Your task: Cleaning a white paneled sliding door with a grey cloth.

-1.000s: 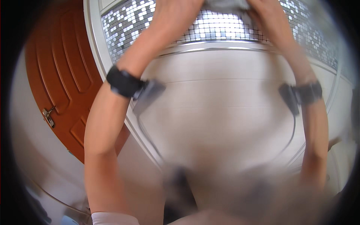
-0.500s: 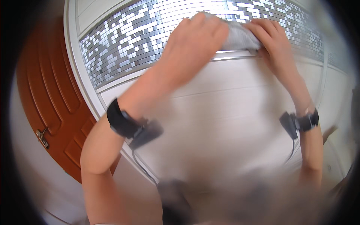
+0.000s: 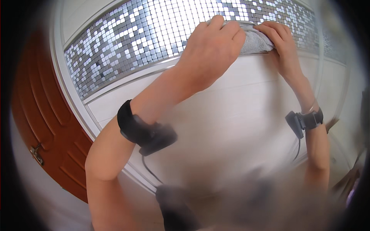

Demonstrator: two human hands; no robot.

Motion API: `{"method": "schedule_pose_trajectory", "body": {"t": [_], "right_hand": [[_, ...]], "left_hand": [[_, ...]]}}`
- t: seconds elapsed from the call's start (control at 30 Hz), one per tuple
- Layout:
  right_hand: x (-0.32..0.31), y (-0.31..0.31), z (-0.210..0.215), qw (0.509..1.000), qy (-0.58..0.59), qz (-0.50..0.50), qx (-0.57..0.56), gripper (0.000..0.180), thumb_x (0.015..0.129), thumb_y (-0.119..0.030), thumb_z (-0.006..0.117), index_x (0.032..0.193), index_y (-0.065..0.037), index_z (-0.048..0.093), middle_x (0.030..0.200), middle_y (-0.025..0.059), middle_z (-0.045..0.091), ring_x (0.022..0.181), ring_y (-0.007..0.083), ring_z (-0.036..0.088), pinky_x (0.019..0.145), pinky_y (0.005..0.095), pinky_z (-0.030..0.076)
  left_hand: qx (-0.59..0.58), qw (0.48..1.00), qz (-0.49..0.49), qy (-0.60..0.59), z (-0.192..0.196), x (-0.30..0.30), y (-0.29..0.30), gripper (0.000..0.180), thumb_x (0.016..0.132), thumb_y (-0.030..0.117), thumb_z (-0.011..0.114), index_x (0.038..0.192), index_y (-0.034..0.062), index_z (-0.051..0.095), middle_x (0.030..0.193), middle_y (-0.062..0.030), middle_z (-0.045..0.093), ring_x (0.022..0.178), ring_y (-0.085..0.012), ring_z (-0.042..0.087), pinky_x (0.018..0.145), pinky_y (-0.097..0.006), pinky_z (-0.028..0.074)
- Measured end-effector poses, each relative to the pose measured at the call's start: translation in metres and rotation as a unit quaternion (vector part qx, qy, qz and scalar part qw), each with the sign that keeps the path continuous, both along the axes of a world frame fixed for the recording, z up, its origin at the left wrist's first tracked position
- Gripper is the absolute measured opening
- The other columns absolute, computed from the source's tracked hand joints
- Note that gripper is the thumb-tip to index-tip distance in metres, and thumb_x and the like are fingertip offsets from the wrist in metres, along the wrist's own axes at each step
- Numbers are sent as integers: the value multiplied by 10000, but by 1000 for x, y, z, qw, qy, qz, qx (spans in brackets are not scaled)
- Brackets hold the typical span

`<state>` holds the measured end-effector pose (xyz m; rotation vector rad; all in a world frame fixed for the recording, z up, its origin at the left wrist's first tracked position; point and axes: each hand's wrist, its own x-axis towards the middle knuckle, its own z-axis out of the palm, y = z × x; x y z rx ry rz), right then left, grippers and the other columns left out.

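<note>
Both hands are raised against the wall, holding a folded grey cloth (image 3: 256, 42) between them. My left hand (image 3: 216, 50) is closed on the cloth's left end, its back toward me, and it hides that end. At the other end, my right hand (image 3: 282, 44) grips the cloth with bent fingers on top and the thumb below. The cloth lies over the lower part of a shiny mosaic tile band (image 3: 165, 29), near its bottom edge. Whether it presses on the tiles I cannot tell.
Pale smooth wall panels (image 3: 231, 96) lie below the mosaic. On the left stands a brown door (image 3: 50, 127) with a metal handle (image 3: 36, 154), beside a white frame strip (image 3: 67, 77). Black wrist straps with boxes and cables sit on both forearms. The lower middle is blurred.
My left hand has shifted slightly right, closer to my right hand, with the cloth still held in both. The door and mosaic have slid left in the view.
</note>
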<state>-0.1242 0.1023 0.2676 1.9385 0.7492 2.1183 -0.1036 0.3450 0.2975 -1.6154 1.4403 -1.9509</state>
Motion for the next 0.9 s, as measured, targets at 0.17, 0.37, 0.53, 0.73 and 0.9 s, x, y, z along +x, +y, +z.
{"method": "schedule_pose_trajectory", "body": {"t": [0.17, 0.37, 0.53, 0.73, 0.9], "right_hand": [[4, 11, 26, 1000, -6, -8, 5, 563, 650, 144, 620, 1160, -95, 616, 1198, 73, 583, 1109, 302, 535, 923, 382, 464], [25, 81, 76, 992, -89, 92, -1, 315, 777, -40, 595, 1092, -28, 570, 1071, 132, 569, 987, 286, 539, 863, 361, 463], [21, 31, 81, 986, -136, 91, 4, 349, 768, -29, 591, 1116, -60, 584, 1063, 118, 584, 997, 306, 547, 870, 383, 463], [-5, -101, 53, 993, -79, -13, 89, 404, 733, 49, 607, 1124, -49, 596, 1065, 145, 583, 1003, 342, 538, 881, 405, 449], [9, -143, -13, 982, -59, -48, 175, 567, 656, 160, 594, 1153, -111, 622, 1220, 57, 590, 1108, 280, 546, 939, 355, 460]], "left_hand": [[14, 999, -42, -23, 21, -1, 10, 190, 727, 19, 608, 913, 58, 592, 929, -93, 597, 885, -284, 576, 726, -380, 483], [-132, 985, 71, -91, 57, 6, 57, 492, 698, -50, 612, 1177, 57, 572, 1056, -115, 594, 949, -315, 550, 801, -411, 473], [-123, 991, -14, -42, 68, 13, 12, 562, 720, -38, 579, 1271, 55, 526, 1130, -170, 584, 1065, -364, 533, 931, -427, 438], [-24, 989, -143, -1, 54, 14, -130, 326, 757, 5, 590, 1082, 10, 561, 998, -167, 571, 979, -343, 537, 824, -423, 463], [47, 995, -91, 18, 19, 17, -159, 345, 714, -2, 662, 1049, 53, 600, 1031, -122, 603, 982, -294, 563, 846, -365, 490]]}}
